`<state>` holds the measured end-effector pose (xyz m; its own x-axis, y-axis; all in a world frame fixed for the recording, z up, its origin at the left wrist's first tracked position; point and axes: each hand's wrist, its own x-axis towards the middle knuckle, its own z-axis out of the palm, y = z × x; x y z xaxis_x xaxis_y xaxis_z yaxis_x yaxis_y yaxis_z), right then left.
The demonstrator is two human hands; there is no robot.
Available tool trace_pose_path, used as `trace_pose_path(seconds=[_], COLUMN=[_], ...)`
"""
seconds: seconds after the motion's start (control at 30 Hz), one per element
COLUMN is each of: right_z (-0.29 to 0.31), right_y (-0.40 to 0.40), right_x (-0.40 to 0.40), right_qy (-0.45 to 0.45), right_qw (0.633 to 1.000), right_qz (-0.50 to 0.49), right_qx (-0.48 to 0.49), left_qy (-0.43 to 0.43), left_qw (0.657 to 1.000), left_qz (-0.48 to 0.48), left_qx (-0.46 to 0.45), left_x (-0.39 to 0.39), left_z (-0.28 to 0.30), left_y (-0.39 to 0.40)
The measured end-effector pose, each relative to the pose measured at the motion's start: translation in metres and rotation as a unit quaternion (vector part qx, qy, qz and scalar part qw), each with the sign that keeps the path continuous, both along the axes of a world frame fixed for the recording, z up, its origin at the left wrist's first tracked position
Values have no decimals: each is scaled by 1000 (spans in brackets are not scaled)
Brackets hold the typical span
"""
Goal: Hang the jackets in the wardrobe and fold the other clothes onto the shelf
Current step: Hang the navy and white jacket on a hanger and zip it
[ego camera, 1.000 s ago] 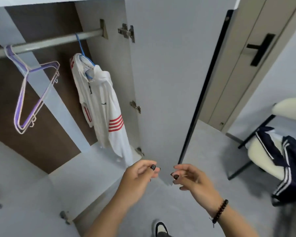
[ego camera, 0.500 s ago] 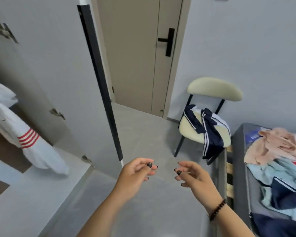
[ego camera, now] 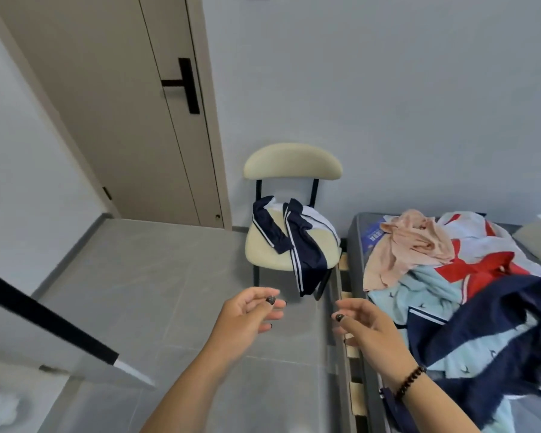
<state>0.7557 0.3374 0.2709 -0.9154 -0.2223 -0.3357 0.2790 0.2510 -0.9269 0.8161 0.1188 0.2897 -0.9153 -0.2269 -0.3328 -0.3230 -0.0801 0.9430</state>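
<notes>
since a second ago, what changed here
The view swung right, away from the open wardrobe with its hung white jacket, towards the chair and the pile of clothes on the bed. Only the wardrobe door edge remains in view. Nothing was picked up or released: the left hand and right hand stay empty, fingers loosely curled, in front of the body. The navy jacket still lies on the chair.
</notes>
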Motion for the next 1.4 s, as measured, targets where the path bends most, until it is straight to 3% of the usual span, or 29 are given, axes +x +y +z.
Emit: trace_pose_path(seconds=[0.27, 0.73, 1.17, 1.4], right_z=[-18, -25, -79, -133], right_y=[-14, -83, -93, -109], right_x=[-87, -305, -559, -672], right_qy=[-44, -79, -139, -150], right_qw=[999, 995, 989, 986], right_qz=[-17, -60, 20, 29], right_qx=[13, 1, 54, 67], left_qy=[-36, -71, -148, -240], left_qw=[999, 996, 986, 960], left_qz=[-14, -60, 53, 116], left_qx=[-3, -12, 55, 83], left_x=[-102, -348, -567, -657], left_z=[-15, -31, -101, -176], left_y=[-12, -68, -81, -87])
